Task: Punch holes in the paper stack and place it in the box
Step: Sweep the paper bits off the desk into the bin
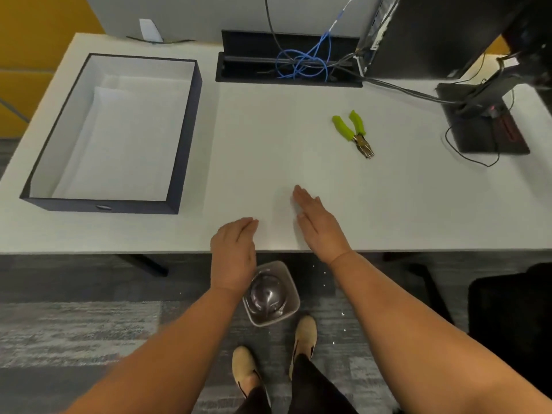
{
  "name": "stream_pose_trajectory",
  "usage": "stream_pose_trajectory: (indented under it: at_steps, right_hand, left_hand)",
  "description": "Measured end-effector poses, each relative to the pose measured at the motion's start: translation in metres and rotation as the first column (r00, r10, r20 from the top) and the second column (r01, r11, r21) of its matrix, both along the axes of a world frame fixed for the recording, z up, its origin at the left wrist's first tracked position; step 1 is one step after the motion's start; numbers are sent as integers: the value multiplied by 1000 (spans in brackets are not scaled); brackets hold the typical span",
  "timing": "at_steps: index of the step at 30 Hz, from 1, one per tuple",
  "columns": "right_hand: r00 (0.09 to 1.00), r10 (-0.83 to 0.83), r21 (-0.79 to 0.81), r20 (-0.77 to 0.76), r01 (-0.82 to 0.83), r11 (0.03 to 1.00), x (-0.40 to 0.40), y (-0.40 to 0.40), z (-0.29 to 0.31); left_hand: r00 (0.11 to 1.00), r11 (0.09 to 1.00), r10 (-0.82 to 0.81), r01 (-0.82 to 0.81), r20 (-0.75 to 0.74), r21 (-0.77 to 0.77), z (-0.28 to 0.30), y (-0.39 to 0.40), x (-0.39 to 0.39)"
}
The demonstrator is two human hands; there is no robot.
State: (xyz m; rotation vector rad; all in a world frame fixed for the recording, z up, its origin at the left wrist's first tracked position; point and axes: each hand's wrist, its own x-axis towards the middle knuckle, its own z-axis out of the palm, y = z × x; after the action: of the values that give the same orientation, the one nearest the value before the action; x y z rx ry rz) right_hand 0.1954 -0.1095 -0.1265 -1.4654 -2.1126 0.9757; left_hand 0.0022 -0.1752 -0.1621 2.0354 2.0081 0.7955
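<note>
A dark box (186, 135) with a white lining stands on the left of the white table (403, 204). White paper (119, 138) lies flat inside it. A hole punch (354, 132) with green handles rests on the table to the right of centre, untouched. My left hand (234, 252) hovers at the table's front edge, fingers straight and holding nothing. My right hand (319, 225) lies flat near the front edge, fingers pointing away from me, also holding nothing. Both hands are well short of the punch and to the right of the box.
A cable tray (286, 64) with blue and black wires sits at the back. A black monitor stand base (484, 127) and a computer case (433, 34) occupy the back right. A small waste bin (270, 294) stands on the floor under the table edge, by my feet.
</note>
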Motion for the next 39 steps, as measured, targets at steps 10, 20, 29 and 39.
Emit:
stream_pose_trajectory:
  at_steps: [10, 20, 29, 39]
  right_hand:
    - [967, 92, 83, 237, -115, 990, -8, 7, -8]
    - [870, 316, 198, 379, -410, 890, -17, -2, -18]
    - [954, 223, 112, 200, -248, 962, 1, 27, -8]
    - [835, 434, 122, 337, -496, 859, -66, 44, -14]
  left_hand:
    - [893, 958, 235, -145, 385, -248, -3, -47, 28]
    - [-366, 624, 777, 347, 512, -700, -17, -12, 48]
    - [-438, 642, 765, 459, 473, -614, -7, -3, 27]
    - [-430, 633, 773, 499, 465, -592, -11, -2, 16]
